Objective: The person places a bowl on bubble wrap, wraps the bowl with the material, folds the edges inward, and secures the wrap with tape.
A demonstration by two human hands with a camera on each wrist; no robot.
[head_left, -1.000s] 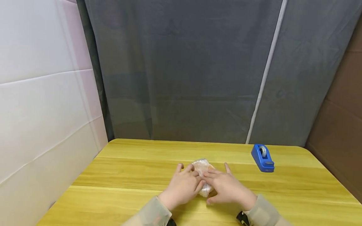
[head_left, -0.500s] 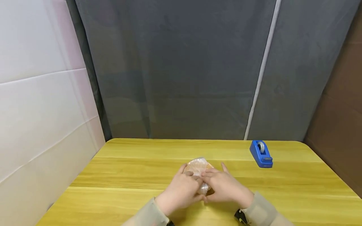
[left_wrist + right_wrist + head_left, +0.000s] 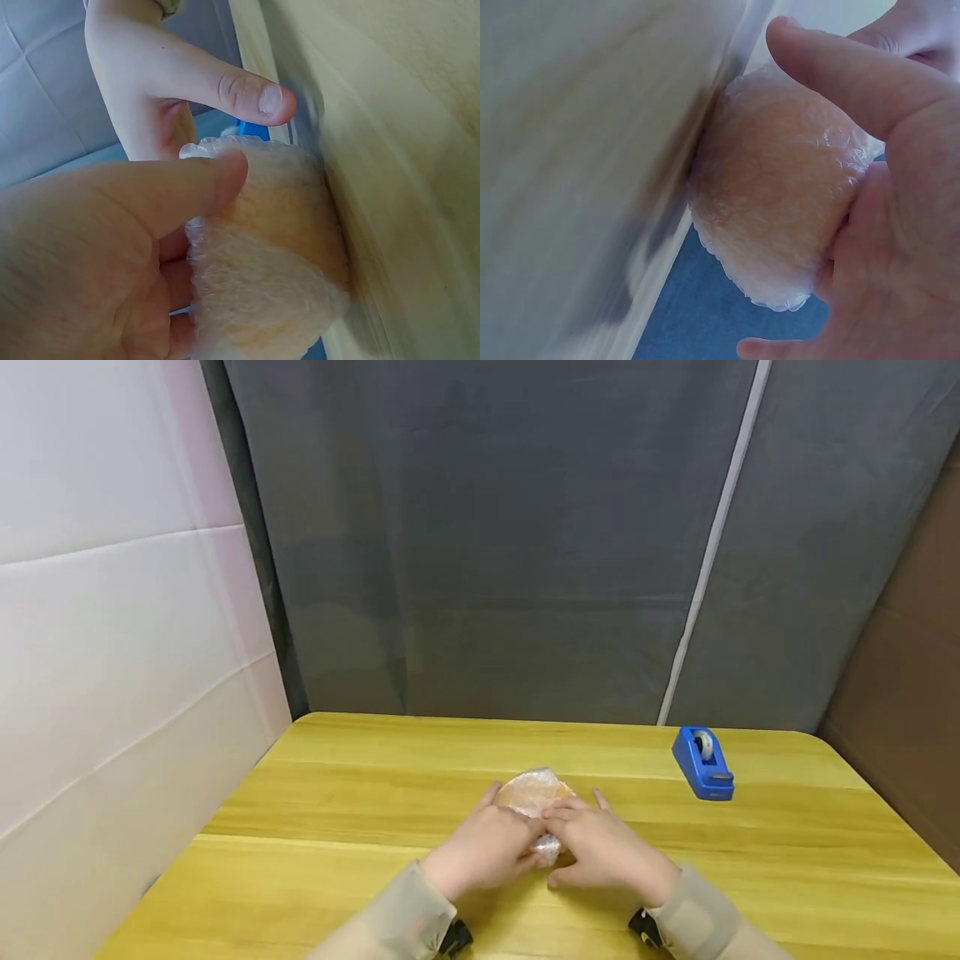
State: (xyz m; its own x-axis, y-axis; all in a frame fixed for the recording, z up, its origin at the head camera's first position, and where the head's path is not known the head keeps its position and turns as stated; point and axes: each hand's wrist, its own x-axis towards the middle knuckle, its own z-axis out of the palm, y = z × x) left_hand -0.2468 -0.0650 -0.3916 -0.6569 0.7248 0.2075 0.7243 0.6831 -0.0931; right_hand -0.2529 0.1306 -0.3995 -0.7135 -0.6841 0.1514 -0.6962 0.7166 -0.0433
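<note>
On the yellow table (image 3: 337,793) sits a bubble-wrapped bundle (image 3: 532,792). The left hand (image 3: 487,850) pinches it, thumb against fingers; the right hand (image 3: 604,852) presses with straight fingers, thumb off — if they let up, the springy wrap might pop loose.

We can't read any text, label, brand or number in the three views: nothing legible to us on the bubble-wrapped bundle (image 3: 270,255) or blue tape dispenser (image 3: 705,779); black wrist bands (image 3: 454,937) show too small.
</note>
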